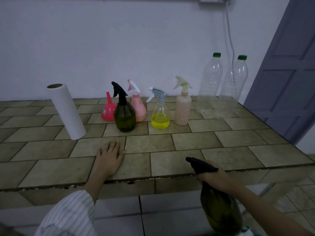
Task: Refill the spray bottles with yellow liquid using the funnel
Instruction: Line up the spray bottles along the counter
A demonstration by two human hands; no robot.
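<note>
1. Right now my right hand (210, 178) has its grip clamped round the neck of a dark green spray bottle (220, 212), held low off the near table edge.
2. My left hand (110, 156) lies flat on the tiled table (221, 160) — fingers straight, holding nothing.
3. Further back stand the pink funnel (108, 110), another dark green sprayer (124, 116), a pink sprayer (138, 106), a clear sprayer with yellow liquid (160, 119) and a pale peach sprayer (182, 106).
4. A paper towel roll (66, 111) stands left; two empty clear bottles (210, 77) stand right.

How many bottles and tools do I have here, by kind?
Spray bottles: 5 (dark green, pink, clear with yellow liquid, pale peach, dark one gripped by the right hand)
Clear green-capped bottles: 2
Funnel: 1
Paper roll: 1
Total: 9
</note>
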